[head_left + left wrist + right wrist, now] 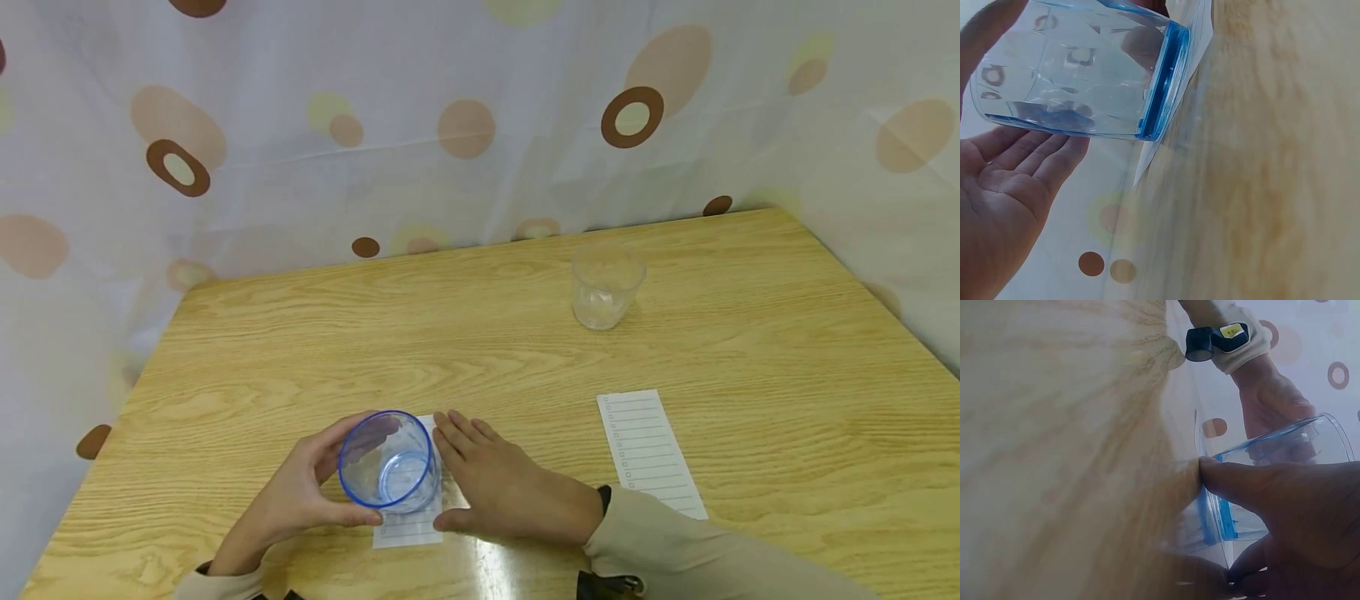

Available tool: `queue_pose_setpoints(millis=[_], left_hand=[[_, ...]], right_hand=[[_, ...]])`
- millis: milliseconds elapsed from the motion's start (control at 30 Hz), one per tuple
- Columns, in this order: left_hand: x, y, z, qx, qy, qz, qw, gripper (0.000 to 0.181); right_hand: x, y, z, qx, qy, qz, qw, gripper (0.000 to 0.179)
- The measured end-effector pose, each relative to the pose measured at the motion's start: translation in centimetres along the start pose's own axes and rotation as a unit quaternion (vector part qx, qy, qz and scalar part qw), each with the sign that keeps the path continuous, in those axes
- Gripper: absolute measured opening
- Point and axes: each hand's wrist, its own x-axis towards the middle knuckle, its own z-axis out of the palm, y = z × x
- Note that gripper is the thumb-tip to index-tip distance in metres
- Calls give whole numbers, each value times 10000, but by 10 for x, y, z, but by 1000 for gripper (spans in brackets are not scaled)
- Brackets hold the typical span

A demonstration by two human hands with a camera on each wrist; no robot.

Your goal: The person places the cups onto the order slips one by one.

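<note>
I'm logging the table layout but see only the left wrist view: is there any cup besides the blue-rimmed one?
Observer: Yes, the head view shows a clear cup standing upright toward the back of the table.

Operator: Is the paper under the blue-rimmed cup the only sheet?

Observer: No, a second lined sheet lies farther to the right.

Operator: Where is the right hand's thumb?

Observer: Its tip is at the edge of the paper under the blue-rimmed cup, as the right wrist view shows.
</note>
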Motion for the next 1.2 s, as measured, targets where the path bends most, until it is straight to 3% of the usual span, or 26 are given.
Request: queue_pose_setpoints(millis=[233,400,500,600,700,833,1000,1100,1200], left_hand=[[3,1,1,35,-83,84,9999,96],[-1,5,-2,-9,-198,-190,9996,101],[-6,12,-8,-171,-219,169,9995,100],[-9,23,-12,-91,-23,776,9969,91],[-8,37,-11,318,341,844,9953,85],[1,52,-3,1086,650,511,9906,83],[17,68,6,2283,852,120,9698,78],[26,75,13,2594,960,168,9608,73],[33,81,27,2634,1118,334,9576,70]], right_hand=[[-2,1,0,-41,79,25,10000,90],[-3,3,0,71,58,-8,10000,90],[-3,5,-2,236,24,-94,9997,88],[-2,8,-12,342,45,-148,9993,86],[-5,17,-29,479,192,-113,9986,85],[-15,37,-52,625,644,-25,9960,83],[-26,67,-72,918,1529,233,9837,78],[-31,84,-85,1175,1927,531,9728,78],[-37,101,-95,1354,2117,829,9644,80]])
